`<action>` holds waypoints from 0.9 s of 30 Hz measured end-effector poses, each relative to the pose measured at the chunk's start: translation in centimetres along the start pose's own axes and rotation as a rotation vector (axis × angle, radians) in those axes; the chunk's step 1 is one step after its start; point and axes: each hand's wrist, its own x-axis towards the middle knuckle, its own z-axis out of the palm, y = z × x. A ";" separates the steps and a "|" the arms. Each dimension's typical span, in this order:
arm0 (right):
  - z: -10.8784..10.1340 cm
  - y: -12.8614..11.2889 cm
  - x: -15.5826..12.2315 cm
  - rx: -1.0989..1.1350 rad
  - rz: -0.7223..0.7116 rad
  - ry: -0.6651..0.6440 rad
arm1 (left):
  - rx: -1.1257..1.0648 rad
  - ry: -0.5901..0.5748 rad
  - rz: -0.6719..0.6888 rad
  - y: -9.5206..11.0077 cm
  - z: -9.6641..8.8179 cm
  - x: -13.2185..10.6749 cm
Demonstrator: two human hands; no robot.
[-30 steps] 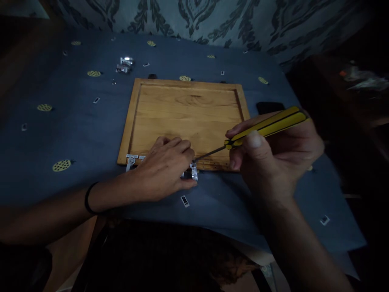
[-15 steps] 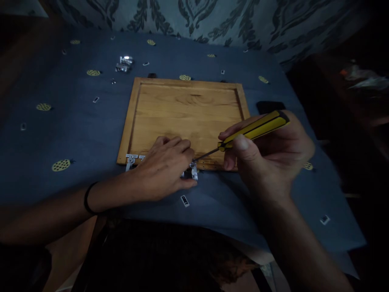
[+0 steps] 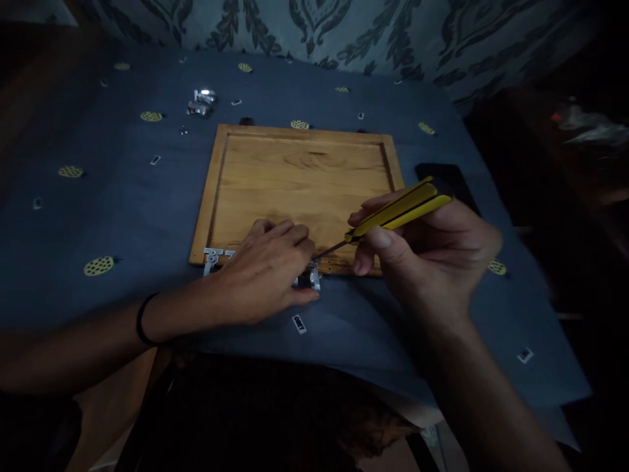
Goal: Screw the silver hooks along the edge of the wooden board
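A wooden panel with a raised frame lies flat on the blue patterned cloth. My left hand presses down on a silver metal hinge at the panel's near edge, fingers closed over it. A second bit of metal bracket shows to the left of that hand. My right hand grips a yellow and black screwdriver, its thin shaft slanting down left with the tip at the hinge.
More silver hinge parts lie at the far left of the cloth. A dark phone lies right of the panel. A patterned curtain hangs behind. Dark furniture with clutter stands at the right.
My right hand and the screwdriver have shifted left and closer to the hinge, the handle tilting lower. The left hand has stayed in place.
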 end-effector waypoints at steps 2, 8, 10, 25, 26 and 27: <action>0.2 0.0 0.1 0.024 -0.033 0.011 | -0.006 -0.007 -0.003 0.0 0.0 0.0; 0.0 0.2 0.1 0.015 -0.094 0.036 | -0.017 -0.031 -0.015 0.0 -0.1 0.0; -0.2 0.4 0.0 -0.020 -0.106 0.082 | -0.023 -0.029 -0.016 0.0 -0.1 0.0; -0.2 0.5 0.0 0.020 -0.081 0.054 | -0.007 -0.021 -0.005 0.0 -0.1 0.0; -0.1 0.5 0.0 0.016 -0.065 0.056 | -0.005 -0.019 -0.002 0.0 -0.1 0.0; 0.0 0.4 0.0 0.013 -0.056 0.056 | -0.004 -0.017 0.000 0.0 -0.2 0.0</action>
